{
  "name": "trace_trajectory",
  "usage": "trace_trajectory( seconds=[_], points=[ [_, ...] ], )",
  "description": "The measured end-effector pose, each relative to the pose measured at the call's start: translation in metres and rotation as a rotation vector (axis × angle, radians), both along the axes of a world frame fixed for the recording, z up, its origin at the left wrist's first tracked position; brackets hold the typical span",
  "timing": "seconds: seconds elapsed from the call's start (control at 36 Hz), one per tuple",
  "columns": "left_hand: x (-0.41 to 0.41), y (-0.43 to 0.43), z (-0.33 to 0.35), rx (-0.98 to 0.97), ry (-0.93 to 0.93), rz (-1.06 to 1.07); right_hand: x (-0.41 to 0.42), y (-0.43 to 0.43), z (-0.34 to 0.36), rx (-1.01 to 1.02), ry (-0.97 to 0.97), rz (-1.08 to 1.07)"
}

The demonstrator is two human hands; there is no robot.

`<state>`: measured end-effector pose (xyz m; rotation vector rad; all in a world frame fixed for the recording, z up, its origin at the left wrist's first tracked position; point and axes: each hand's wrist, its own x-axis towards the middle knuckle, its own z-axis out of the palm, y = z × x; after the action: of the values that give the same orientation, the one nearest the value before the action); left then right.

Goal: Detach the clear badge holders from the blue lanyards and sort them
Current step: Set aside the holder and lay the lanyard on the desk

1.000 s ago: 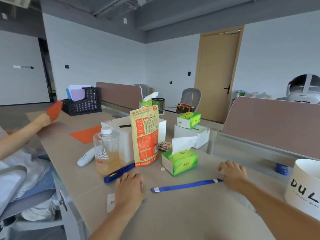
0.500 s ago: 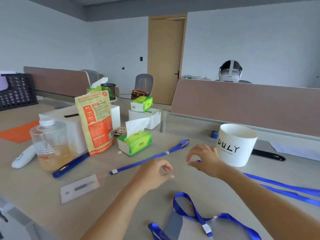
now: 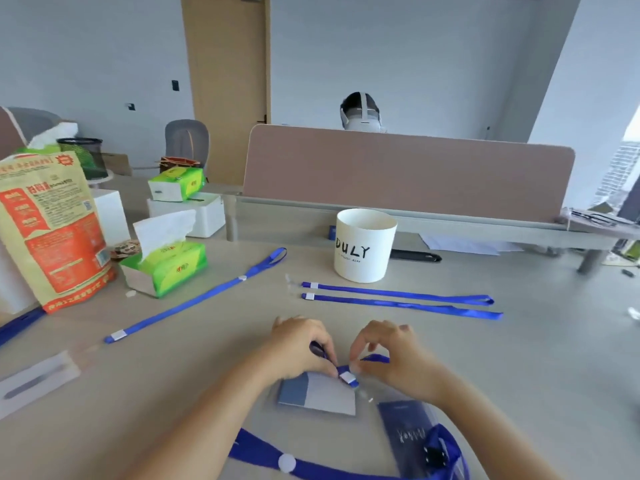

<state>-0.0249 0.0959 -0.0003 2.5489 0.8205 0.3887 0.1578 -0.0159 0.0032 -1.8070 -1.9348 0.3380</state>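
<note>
Both bare forearms reach forward from the lower edge of the view and converge at the middle. The left hand [image 3: 300, 344] lies knuckles up, its thumb and fingertips pinched together in a tight grip. The right hand [image 3: 389, 358] arches just beside it, thumb and forefinger pinched, the other fingers raised and curled. The fingertips of the two hands nearly meet.

Two bare forearms reaching in from the lower edge, no sleeves, no watch or bracelet showing at either wrist; left hand [image 3: 300, 344] and right hand [image 3: 391, 358] ungloved, no rings visible, fingernails short and unpainted where visible
</note>
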Motion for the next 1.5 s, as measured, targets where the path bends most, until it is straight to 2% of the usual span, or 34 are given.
trace_trajectory(
  seconds=[0.14, 0.25, 0.36, 0.47, 0.81, 0.94, 1.11, 1.19, 1.33, 1.5],
  points=[
    [0.012, 0.003, -0.013, 0.187, -0.082, 0.015, 0.001, -0.003, -0.009, 0.05, -0.061, 0.02],
    [0.01, 0.008, -0.02, 0.215, -0.203, 0.008, 0.006, -0.001, -0.008, 0.096, -0.065, 0.09],
    [0.007, 0.014, -0.022, 0.107, -0.33, 0.024, 0.011, 0.004, -0.011, 0.152, -0.227, 0.139],
    [0.01, 0.014, -0.023, 0.009, -0.378, -0.004, 0.01, 0.009, -0.013, 0.302, -0.406, 0.167],
    [0.012, 0.004, -0.015, -0.287, -0.449, -0.018, 0.001, 0.012, -0.013, 0.54, -0.659, 0.153],
    [0.011, 0.001, -0.015, -0.312, -0.448, 0.007, 0.001, 0.011, -0.01, 0.512, -0.542, 0.109],
    [0.004, -0.002, -0.008, -0.259, -0.514, 0.058, 0.01, 0.009, -0.01, 0.381, -0.193, -0.022],
    [0.0, -0.006, -0.002, -0.199, -0.472, 0.066, 0.01, 0.008, -0.009, 0.345, -0.126, -0.051],
    [-0.001, -0.007, -0.002, 0.039, -0.404, -0.018, 0.008, 0.007, -0.005, 0.366, -0.061, -0.064],
    [-0.006, -0.009, 0.0, 0.059, -0.389, -0.016, 0.007, 0.008, -0.002, 0.4, -0.014, -0.136]
  ],
)
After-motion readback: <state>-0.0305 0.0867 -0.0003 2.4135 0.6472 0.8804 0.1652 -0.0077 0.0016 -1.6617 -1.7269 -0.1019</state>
